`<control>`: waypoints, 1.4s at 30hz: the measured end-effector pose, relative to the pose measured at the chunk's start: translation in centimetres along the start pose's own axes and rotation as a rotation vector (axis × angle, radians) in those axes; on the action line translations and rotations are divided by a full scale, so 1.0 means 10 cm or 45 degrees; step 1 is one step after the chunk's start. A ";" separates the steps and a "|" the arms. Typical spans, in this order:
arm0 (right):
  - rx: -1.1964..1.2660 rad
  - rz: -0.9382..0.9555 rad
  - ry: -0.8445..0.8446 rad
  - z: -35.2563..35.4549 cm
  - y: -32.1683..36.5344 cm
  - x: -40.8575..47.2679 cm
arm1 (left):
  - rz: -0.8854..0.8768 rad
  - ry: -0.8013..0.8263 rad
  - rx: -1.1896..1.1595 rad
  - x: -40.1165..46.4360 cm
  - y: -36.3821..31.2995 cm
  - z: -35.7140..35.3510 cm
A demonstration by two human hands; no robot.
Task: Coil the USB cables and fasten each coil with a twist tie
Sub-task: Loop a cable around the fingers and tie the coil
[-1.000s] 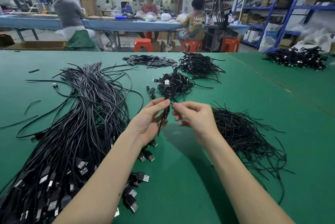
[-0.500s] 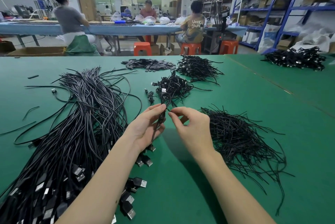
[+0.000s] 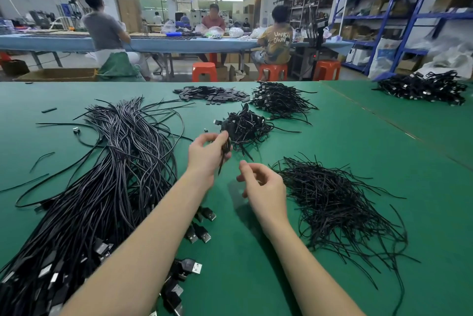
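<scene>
Coiled cable point(image 3: 225, 145) gripped in left hand point(image 3: 204, 155); no label readable.

A big green tabletop point(image 3: 332, 151) fills the lower part of the picture. Past its far edge, in the upper half, a long blue table point(image 3: 163, 44) runs from the left toward the right. A person in a gray shirt point(image 3: 102, 28) sits at it on the upper left, with their back turned. A person in a yellow shirt point(image 3: 277, 39) sits near the upper middle on an orange stool point(image 3: 272, 71). Two more orange stools point(image 3: 204, 71) stand close by. A person in a red shirt point(image 3: 213, 22) sits on the far side of the blue table. Tall blue shelves point(image 3: 409, 16) with boxes stand at the upper right. White bags point(image 3: 384, 53) lie under them.
</scene>
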State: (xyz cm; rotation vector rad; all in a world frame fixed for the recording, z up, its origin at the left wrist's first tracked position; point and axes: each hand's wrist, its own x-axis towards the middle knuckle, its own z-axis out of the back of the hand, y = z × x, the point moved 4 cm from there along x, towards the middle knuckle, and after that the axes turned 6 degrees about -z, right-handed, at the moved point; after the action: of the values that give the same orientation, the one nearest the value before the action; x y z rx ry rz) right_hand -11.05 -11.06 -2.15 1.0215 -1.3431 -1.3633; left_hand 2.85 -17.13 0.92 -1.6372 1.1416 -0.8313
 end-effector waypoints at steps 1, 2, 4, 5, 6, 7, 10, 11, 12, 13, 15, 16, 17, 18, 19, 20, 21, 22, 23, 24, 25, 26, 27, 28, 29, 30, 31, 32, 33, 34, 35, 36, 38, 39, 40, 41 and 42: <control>-0.020 0.000 0.016 -0.01 -0.01 0.01 | -0.017 -0.003 -0.003 0.15 -0.05 -0.09; -0.047 0.009 0.028 -0.02 -0.01 0.01 | -0.035 0.002 -0.013 0.30 -0.09 -0.19; -0.108 0.027 0.062 -0.04 -0.02 0.02 | -0.078 0.011 0.015 0.59 -0.13 -0.35; -0.120 0.022 0.079 -0.04 -0.03 0.02 | -0.102 0.010 0.102 0.72 -0.11 -0.43; -0.121 0.015 0.096 -0.05 -0.03 0.03 | -0.123 0.006 0.232 0.83 -0.08 -0.48; -0.121 0.006 0.112 -0.06 -0.04 0.03 | -0.139 0.005 0.381 0.90 -0.03 -0.51; -0.139 0.011 0.130 -0.06 -0.06 0.05 | -0.176 0.056 0.874 1.00 0.15 -0.52; -0.152 0.022 0.132 -0.07 -0.06 0.05 | -0.201 0.080 1.048 1.00 0.20 -0.51; -0.171 0.030 0.130 -0.07 -0.07 0.05 | -0.252 0.088 1.208 1.00 0.23 -0.49; -0.193 0.037 0.127 -0.07 -0.07 0.06 | -0.336 0.070 1.339 0.98 0.23 -0.47; -0.229 0.045 0.127 -0.08 -0.07 0.06 | -0.509 -0.030 1.505 0.93 0.19 -0.41; -0.243 0.047 0.133 -0.09 -0.07 0.06 | -0.528 -0.073 1.562 0.92 0.18 -0.37; -0.253 0.048 0.140 -0.10 -0.07 0.06 | -0.477 -0.076 1.611 0.92 0.19 -0.34; -0.259 0.050 0.145 -0.11 -0.07 0.06 | -0.382 -0.039 1.642 0.93 0.22 -0.32; -0.260 0.053 0.146 -0.11 -0.07 0.05 | -0.286 0.020 1.635 0.94 0.25 -0.32; -0.261 0.053 0.147 -0.12 -0.07 0.05 | -0.222 0.089 1.596 0.95 0.28 -0.34; -0.263 0.052 0.148 -0.12 -0.07 0.05 | -0.197 0.154 1.536 0.96 0.32 -0.37; -0.270 0.051 0.150 -0.12 -0.07 0.04 | -0.196 0.202 1.475 0.95 0.34 -0.40; -0.281 0.049 0.153 -0.12 -0.07 0.04 | -0.206 0.232 1.435 0.94 0.36 -0.43; -0.293 0.046 0.155 -0.12 -0.07 0.04 | -0.216 0.253 1.421 0.93 0.37 -0.44; -0.303 0.044 0.156 -0.12 -0.07 0.05 | -0.218 0.269 1.425 0.93 0.38 -0.45; -0.308 0.045 0.154 -0.11 -0.07 0.05 | -0.214 0.285 1.437 0.93 0.39 -0.46; -0.315 0.046 0.153 -0.12 -0.07 0.05 | -0.203 0.304 1.452 0.93 0.40 -0.46; -0.327 0.045 0.152 -0.12 -0.06 0.05 | -0.187 0.327 1.461 0.93 0.40 -0.46; -0.343 0.044 0.151 -0.13 -0.06 0.05 | -0.171 0.354 1.464 0.94 0.40 -0.47; -0.356 0.043 0.150 -0.13 -0.06 0.04 | -0.157 0.389 1.462 0.94 0.39 -0.49; -0.364 0.046 0.148 -0.14 -0.06 0.03 | -0.144 0.432 1.449 0.94 0.40 -0.50; -0.368 0.052 0.147 -0.13 -0.05 0.03 | -0.129 0.481 1.422 0.92 0.41 -0.52; -0.368 0.058 0.147 -0.12 -0.05 0.03 | -0.113 0.527 1.389 0.90 0.42 -0.54; -0.365 0.063 0.150 -0.11 -0.05 0.04 | -0.108 0.556 1.368 0.87 0.44 -0.55; -0.358 0.068 0.153 -0.11 -0.05 0.04 | -0.130 0.554 1.362 0.84 0.43 -0.54; -0.348 0.071 0.154 -0.10 -0.05 0.04 | -0.176 0.519 1.363 0.80 0.41 -0.52; -0.330 0.074 0.149 -0.09 -0.05 0.04 | -0.295 0.418 1.342 0.72 0.30 -0.47; -0.324 0.077 0.148 -0.08 -0.05 0.04 | -0.342 0.393 1.317 0.66 0.23 -0.44; -0.321 0.080 0.147 -0.08 -0.04 0.04 | -0.370 0.390 1.291 0.61 0.17 -0.40; -0.323 0.085 0.148 -0.08 -0.03 0.03 | -0.379 0.400 1.268 0.55 0.11 -0.35; -0.333 0.088 0.150 -0.09 -0.03 0.02 | -0.376 0.415 1.255 0.48 0.05 -0.29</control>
State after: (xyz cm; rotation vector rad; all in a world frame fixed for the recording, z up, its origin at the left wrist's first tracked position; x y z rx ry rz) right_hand -10.28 -11.50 -2.45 0.8570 -1.0716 -1.3642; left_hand 1.73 -22.57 1.50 -0.8478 0.5100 -1.5773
